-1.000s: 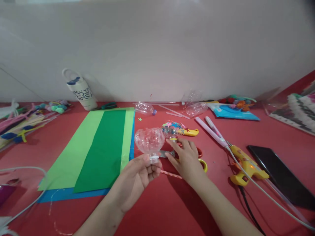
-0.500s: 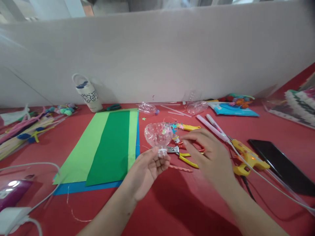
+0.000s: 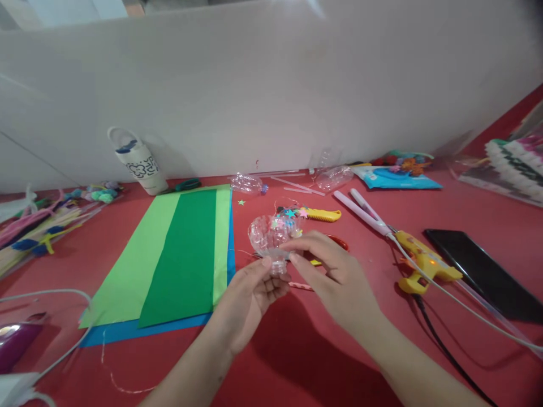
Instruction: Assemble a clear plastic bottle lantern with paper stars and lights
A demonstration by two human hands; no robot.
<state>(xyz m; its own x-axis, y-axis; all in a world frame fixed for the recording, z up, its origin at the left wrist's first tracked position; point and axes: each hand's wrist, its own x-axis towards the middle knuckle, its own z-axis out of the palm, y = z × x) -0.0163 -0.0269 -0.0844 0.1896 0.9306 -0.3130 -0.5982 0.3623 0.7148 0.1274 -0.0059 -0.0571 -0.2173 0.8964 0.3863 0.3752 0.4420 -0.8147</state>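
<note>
My left hand grips the threaded neck of a clear, cut plastic bottle top, its wide scalloped end tilted up and away. My right hand reaches in from the right. Its thumb and forefinger are bent close together against the bottle top just above the neck. Behind the bottle top lie small coloured stars and a yellow cutter. Pliers with red and yellow handles are mostly covered by my right hand.
Green sheets lie over a blue sheet at left. A yellow glue gun, a pink hair straightener and a black phone lie right. Clear bottles, a blue packet and a white tumbler line the back.
My right hand has moved left and down to the bottle top's neck end. My left hand keeps its grip there. The view has shifted slightly.
</note>
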